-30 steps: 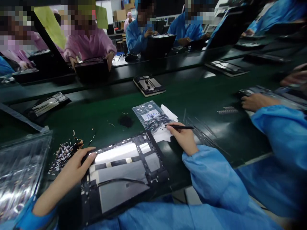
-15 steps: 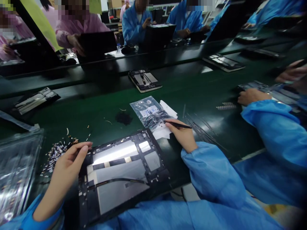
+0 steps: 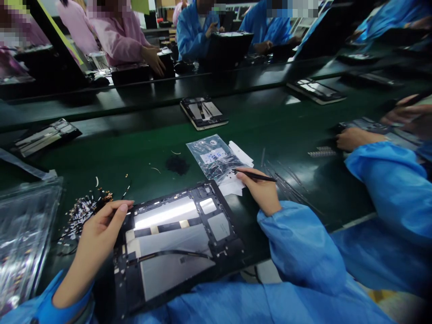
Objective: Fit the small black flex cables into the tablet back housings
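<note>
An opened tablet [image 3: 175, 243], its inner side up with grey panels and a black cable across it, tilts in front of me at the table's edge. My left hand [image 3: 104, 229] pinches its far left corner between thumb and fingers. In my right hand [image 3: 259, 189] is a pair of black tweezers [image 3: 259, 176], tips pointing left. The tips are over a clear plastic bag [image 3: 211, 153] with small dark parts and white paper [image 3: 231, 186] by it. Whether the tips grip a part is too small to tell.
Loose small connectors [image 3: 83, 213] lie in a heap left of the tablet, beside clear plastic trays [image 3: 27, 238]. A dark pile [image 3: 177, 165] and thin strips [image 3: 290, 180] lie on the green table. More open tablets [image 3: 204, 112] stand farther back. A co-worker's blue sleeve [image 3: 384, 171] is close on the right.
The whole view has shifted slightly. My hands keep their hold on the tablet and the tweezers. Across the table, a person in pink has lowered a dark panel.
</note>
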A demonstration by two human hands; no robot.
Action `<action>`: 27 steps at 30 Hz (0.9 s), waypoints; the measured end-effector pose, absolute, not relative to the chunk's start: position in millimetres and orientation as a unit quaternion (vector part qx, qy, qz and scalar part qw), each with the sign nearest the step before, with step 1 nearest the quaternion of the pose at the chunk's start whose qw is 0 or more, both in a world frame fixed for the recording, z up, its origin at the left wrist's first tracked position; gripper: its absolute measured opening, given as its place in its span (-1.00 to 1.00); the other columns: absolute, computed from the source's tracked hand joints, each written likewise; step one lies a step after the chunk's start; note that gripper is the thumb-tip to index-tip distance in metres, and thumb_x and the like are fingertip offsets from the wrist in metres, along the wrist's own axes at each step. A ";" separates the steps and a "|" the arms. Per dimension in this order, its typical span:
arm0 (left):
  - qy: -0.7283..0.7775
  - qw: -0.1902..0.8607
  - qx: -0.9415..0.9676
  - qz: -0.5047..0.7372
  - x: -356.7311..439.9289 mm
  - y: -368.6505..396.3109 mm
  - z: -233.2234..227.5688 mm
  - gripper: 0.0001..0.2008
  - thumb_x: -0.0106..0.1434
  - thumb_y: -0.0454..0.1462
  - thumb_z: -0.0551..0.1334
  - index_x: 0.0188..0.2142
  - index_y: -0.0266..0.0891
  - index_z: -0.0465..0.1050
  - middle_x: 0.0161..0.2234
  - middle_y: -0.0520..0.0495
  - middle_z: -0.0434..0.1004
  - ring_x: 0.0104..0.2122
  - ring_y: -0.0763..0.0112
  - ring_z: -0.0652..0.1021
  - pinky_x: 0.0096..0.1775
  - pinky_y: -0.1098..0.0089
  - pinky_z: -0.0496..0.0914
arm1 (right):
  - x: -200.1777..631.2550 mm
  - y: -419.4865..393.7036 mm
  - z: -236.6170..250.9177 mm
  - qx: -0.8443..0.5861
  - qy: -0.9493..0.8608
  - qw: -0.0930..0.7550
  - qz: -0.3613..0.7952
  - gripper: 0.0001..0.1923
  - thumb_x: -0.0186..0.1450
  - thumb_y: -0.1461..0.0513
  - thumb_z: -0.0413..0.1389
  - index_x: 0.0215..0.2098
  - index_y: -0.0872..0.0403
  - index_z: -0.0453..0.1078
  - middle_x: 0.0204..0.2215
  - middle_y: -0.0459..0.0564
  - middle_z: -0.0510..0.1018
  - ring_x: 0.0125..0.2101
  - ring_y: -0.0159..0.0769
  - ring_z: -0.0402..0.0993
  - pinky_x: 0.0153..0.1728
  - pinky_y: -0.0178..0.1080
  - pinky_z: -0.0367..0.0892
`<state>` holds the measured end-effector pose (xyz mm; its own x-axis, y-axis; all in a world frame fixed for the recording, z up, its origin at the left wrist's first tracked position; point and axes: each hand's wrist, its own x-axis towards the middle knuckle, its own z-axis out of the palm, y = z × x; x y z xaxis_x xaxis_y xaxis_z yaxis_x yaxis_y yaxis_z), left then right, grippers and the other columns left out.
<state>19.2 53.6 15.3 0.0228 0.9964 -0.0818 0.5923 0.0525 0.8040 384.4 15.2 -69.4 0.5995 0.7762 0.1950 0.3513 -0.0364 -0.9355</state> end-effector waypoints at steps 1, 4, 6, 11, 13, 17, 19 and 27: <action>0.636 0.350 0.623 0.291 18.5 53.6 14.5 -0.64 0.10 0.03 0.20 -0.28 -0.16 0.54 -0.23 -0.03 0.60 -0.23 0.26 0.52 -0.23 0.41 0.36 | 384.2 14.7 -68.7 -0.695 -0.406 0.562 0.191 -0.73 0.09 0.07 0.23 -0.30 0.04 0.53 -0.27 0.00 0.61 -0.23 -0.16 0.52 -0.14 -0.09 0.41; 0.633 0.351 0.624 0.295 17.3 53.8 12.2 -0.64 0.11 0.03 0.20 -0.27 -0.15 0.54 -0.22 -0.02 0.60 -0.22 0.26 0.51 -0.21 0.41 0.35 | 383.7 13.7 -66.6 -0.693 -0.409 0.560 0.196 -0.74 0.08 0.07 0.24 -0.34 0.05 0.53 -0.28 0.00 0.61 -0.22 -0.15 0.52 -0.13 -0.08 0.40; 0.634 0.348 0.627 0.289 16.9 53.9 11.1 -0.62 0.12 0.05 0.20 -0.26 -0.15 0.53 -0.21 -0.03 0.59 -0.22 0.26 0.51 -0.22 0.40 0.33 | 383.2 13.7 -65.9 -0.692 -0.410 0.560 0.199 -0.75 0.07 0.07 0.24 -0.36 0.05 0.53 -0.29 -0.01 0.61 -0.20 -0.15 0.51 -0.11 -0.08 0.38; 0.634 0.358 0.623 0.284 14.8 54.2 6.5 -0.62 0.13 0.05 0.19 -0.24 -0.16 0.52 -0.21 -0.03 0.58 -0.22 0.25 0.51 -0.20 0.38 0.34 | 384.6 16.0 -68.9 -0.690 -0.400 0.566 0.209 -0.76 0.05 0.07 0.26 -0.39 0.05 0.52 -0.32 -0.01 0.61 -0.22 -0.14 0.51 -0.11 -0.07 0.37; 0.629 0.356 0.629 0.287 13.2 54.4 3.4 -0.64 0.15 0.03 0.18 -0.24 -0.15 0.51 -0.21 -0.03 0.58 -0.21 0.25 0.52 -0.14 0.35 0.35 | 386.4 15.5 -70.8 -0.687 -0.393 0.573 0.214 -0.74 0.03 0.05 0.27 -0.40 0.04 0.52 -0.34 -0.01 0.61 -0.23 -0.13 0.51 -0.13 -0.06 0.38; 0.611 0.266 0.676 0.316 13.4 52.0 2.1 -0.69 0.19 -0.02 0.15 -0.21 -0.14 0.49 -0.20 -0.03 0.55 -0.18 0.24 0.52 -0.03 0.29 0.34 | 382.1 8.2 -63.1 -0.675 -0.374 0.592 0.232 -0.67 0.04 -0.02 0.27 -0.40 0.05 0.50 -0.37 0.01 0.61 -0.30 -0.14 0.54 -0.22 -0.08 0.42; 0.591 0.227 0.695 0.341 18.4 48.4 7.2 -0.71 0.21 -0.06 0.15 -0.17 -0.12 0.47 -0.18 -0.04 0.54 -0.15 0.26 0.51 -0.03 0.30 0.35 | 369.9 3.8 -49.5 -0.663 -0.372 0.597 0.256 -0.66 0.05 -0.04 0.27 -0.39 0.05 0.49 -0.38 0.02 0.61 -0.33 -0.15 0.56 -0.29 -0.11 0.44; 0.438 0.565 0.643 0.275 60.0 28.8 32.4 -0.69 0.09 -0.18 0.27 -0.15 -0.18 0.43 -0.30 -0.08 0.55 -0.36 0.37 0.54 -0.33 0.42 0.44 | 272.8 10.1 16.5 -0.522 -0.450 0.507 0.517 -0.71 0.01 0.00 0.33 -0.44 0.02 0.52 -0.46 -0.03 0.62 -0.45 -0.23 0.57 -0.40 -0.22 0.51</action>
<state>60.0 28.8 32.4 0.4657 0.8735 -0.1418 0.2531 0.0221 0.9672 272.8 10.1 16.5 0.0608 0.9947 -0.0830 -0.0540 -0.0797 -0.9954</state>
